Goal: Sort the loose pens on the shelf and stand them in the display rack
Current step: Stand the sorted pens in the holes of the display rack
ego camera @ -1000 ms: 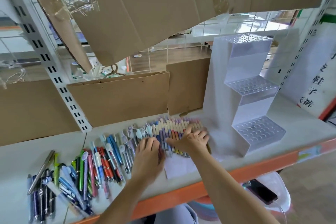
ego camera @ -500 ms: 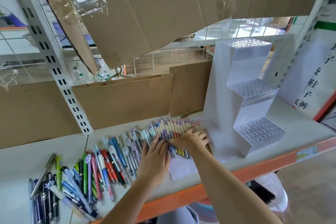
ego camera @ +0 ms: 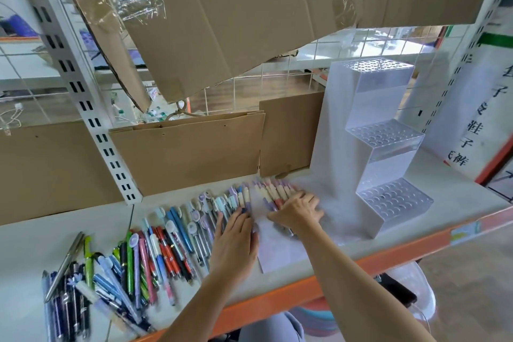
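Many loose pens point(ego camera: 155, 253) lie in a row across the white shelf point(ego camera: 25, 244), dark ones at the far left, coloured ones in the middle. A group of pastel pens point(ego camera: 273, 191) lies at the right end, split off by a small gap from a neighbouring group point(ego camera: 241, 197). My right hand point(ego camera: 298, 209) lies flat over the right group. My left hand point(ego camera: 236, 239), fingers straight, rests on the pens left of the gap. The clear three-tier display rack point(ego camera: 388, 158) stands at the right, its holes holding no pens.
A white paper sheet point(ego camera: 280, 247) lies under my hands. Cardboard panels point(ego camera: 183, 147) line the shelf back and hang overhead. A slotted white upright point(ego camera: 83, 97) stands at the left. The shelf's orange front edge point(ego camera: 388, 255) runs below my arms.
My right hand has pushed the right group of pastel pens towards the rack, opening a gap in the row. My left hand stays flat on the pens left of it.
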